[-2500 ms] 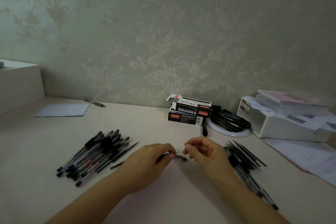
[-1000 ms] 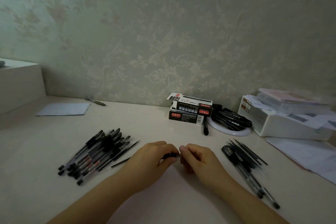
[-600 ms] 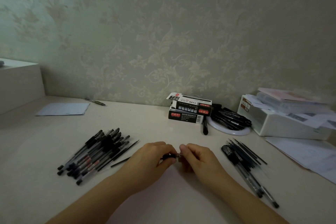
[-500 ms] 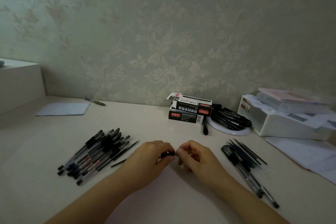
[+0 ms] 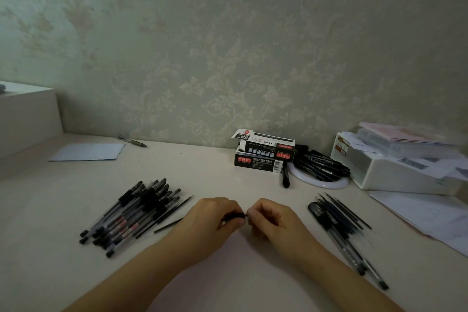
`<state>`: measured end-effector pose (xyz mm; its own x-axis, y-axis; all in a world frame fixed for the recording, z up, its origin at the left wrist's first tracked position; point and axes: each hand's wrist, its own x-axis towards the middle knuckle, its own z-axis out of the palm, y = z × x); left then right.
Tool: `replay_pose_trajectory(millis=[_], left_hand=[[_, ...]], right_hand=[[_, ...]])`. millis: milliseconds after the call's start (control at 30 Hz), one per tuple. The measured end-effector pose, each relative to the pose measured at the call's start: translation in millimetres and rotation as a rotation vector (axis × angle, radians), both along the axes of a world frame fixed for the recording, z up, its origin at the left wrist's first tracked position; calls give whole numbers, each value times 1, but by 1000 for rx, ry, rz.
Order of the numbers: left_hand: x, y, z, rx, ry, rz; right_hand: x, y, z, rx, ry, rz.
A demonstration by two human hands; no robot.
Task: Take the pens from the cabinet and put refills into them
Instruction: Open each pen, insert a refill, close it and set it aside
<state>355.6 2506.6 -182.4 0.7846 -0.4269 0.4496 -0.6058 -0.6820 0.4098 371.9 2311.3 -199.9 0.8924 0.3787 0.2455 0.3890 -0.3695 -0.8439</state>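
Note:
At the middle of the desk my left hand (image 5: 210, 218) grips a black pen (image 5: 234, 216) by its front section; the pen's rear end (image 5: 168, 225) sticks out behind the hand. My right hand (image 5: 272, 219) pinches the pen's tip end, its fingertips almost against the left thumb. A heap of assembled black pens (image 5: 134, 213) lies to the left. A bundle of thin refills and pen barrels (image 5: 339, 220) lies to the right.
Two stacked black refill boxes (image 5: 263, 153) stand at the back by the wall, beside a white plate of pen parts (image 5: 320, 171). A white box with papers (image 5: 397, 167) is at the right, loose sheets (image 5: 425, 218) in front. A paper (image 5: 87, 152) and a pen (image 5: 131, 141) lie back left.
My hands have drawn together: the tip piece held apart in my right hand now meets the pen in my left hand, and my right fingers have shifted on it.

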Motion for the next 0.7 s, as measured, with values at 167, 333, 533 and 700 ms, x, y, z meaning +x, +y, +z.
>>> replay_pose_trajectory(millis=[167, 333, 533, 700], left_hand=[[0, 0, 1, -21, -7, 3], [0, 1, -1, -21, -31, 43], [0, 1, 1, -25, -63, 33], [0, 1, 0, -46, -71, 70]], right_hand=[[0, 1, -1, 9, 13, -13], [-1, 2, 0, 41, -3, 5], [-1, -1, 2, 25, 27, 25], [-1, 1, 2, 32, 38, -9]])
